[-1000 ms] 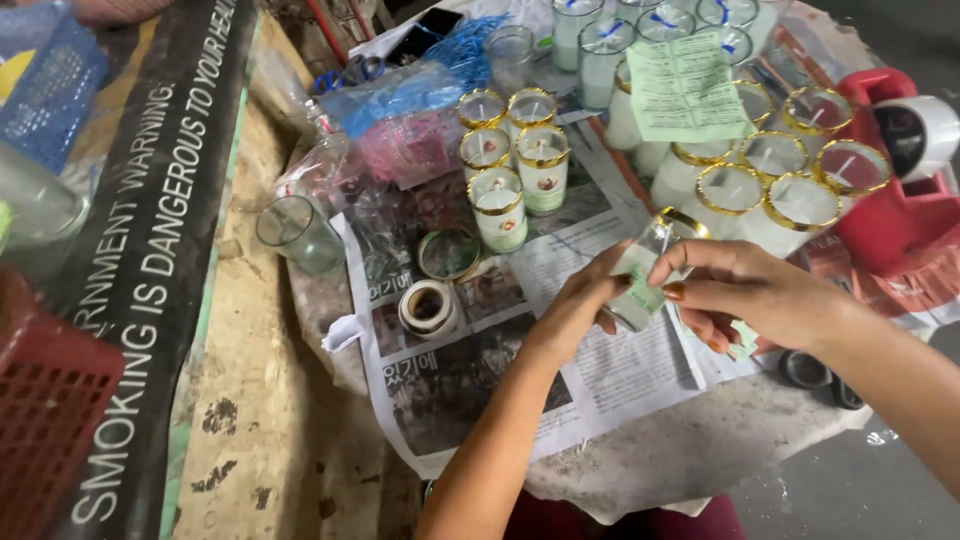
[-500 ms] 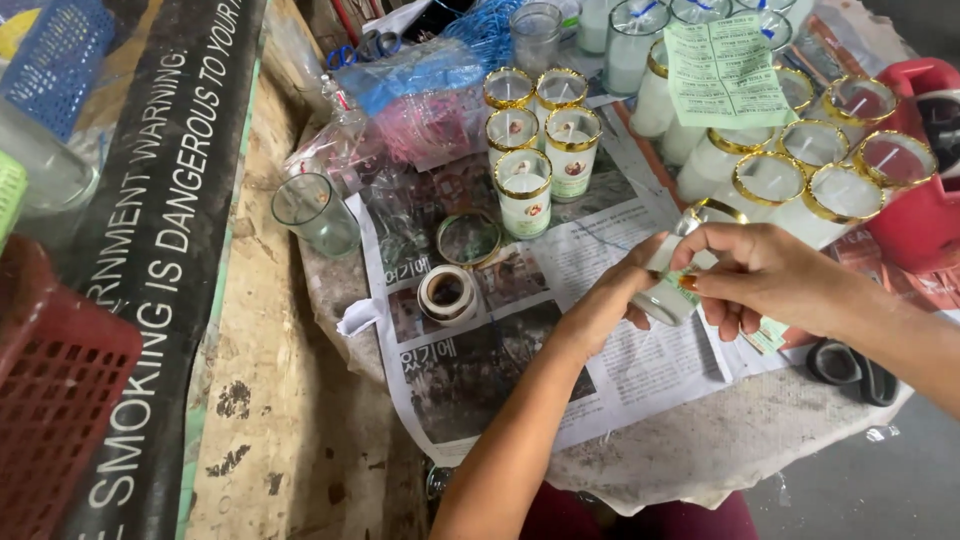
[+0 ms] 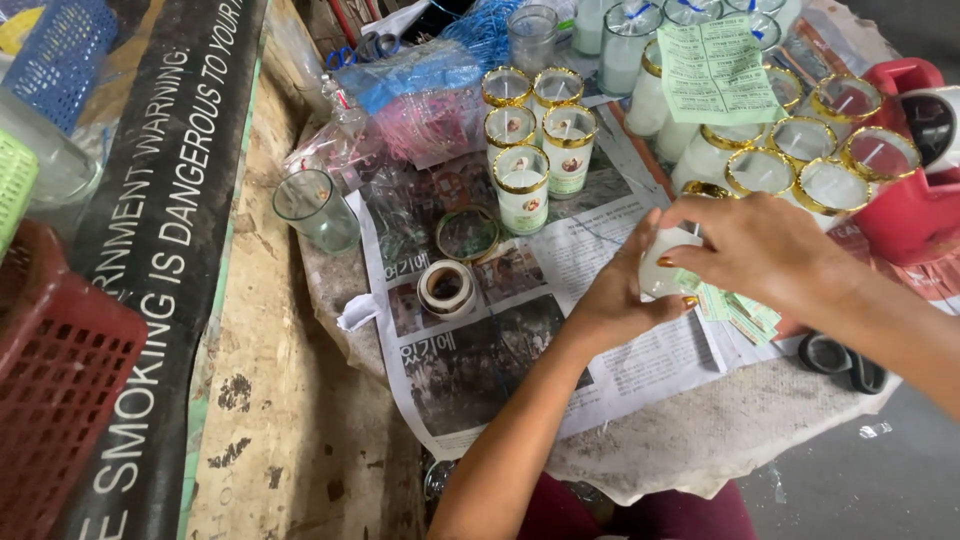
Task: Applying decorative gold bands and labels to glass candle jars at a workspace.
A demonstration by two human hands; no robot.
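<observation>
Your hands work over the newspaper (image 3: 470,350), near the front edge of the round table (image 3: 720,440). There is bare paper in front of your left hand (image 3: 612,310). Behind, gold-rimmed candle glasses (image 3: 525,125) stand close together. Both hands hold one candle glass (image 3: 665,262), tilted, above the paper. Your left fingers press its side. Your right hand (image 3: 762,245) curls over it from above. A tape roll (image 3: 447,288) lies to the left.

Candle glass (image 3: 665,262) (gold-rimmed) between hands
</observation>
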